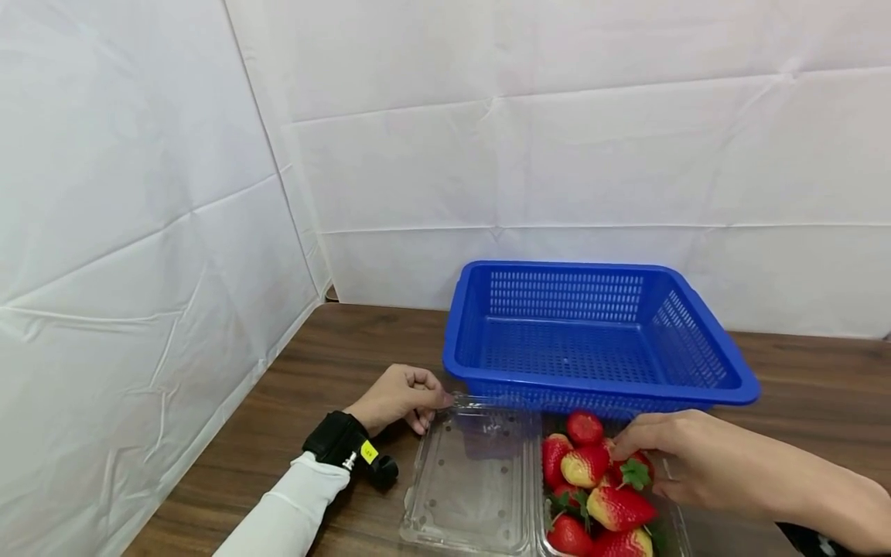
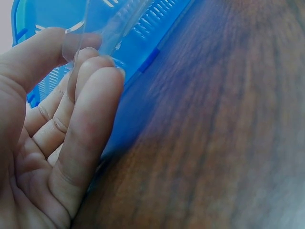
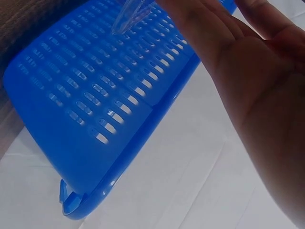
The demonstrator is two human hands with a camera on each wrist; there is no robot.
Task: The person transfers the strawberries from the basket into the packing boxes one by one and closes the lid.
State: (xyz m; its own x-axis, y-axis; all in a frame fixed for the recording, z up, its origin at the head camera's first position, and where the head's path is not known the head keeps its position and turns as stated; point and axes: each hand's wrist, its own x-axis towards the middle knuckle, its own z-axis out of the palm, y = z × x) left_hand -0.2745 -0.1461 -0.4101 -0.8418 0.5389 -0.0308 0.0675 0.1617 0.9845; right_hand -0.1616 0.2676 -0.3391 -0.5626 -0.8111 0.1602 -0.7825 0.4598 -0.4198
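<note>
An unlatched clear plastic clamshell box lies on the table, its lid folded out to the left. Several red strawberries with pale yellow patches fill the box's right half. My left hand pinches the lid's far left corner between thumb and fingers; in the left wrist view the clear plastic edge passes between them. Over the strawberries, my right hand grips a strawberry with green leaves at the box's right side. The right wrist view cuts off those fingertips.
Directly behind the box stands a blue perforated basket with nothing inside it. The wooden table meets a white cloth wall at the back and another on the left.
</note>
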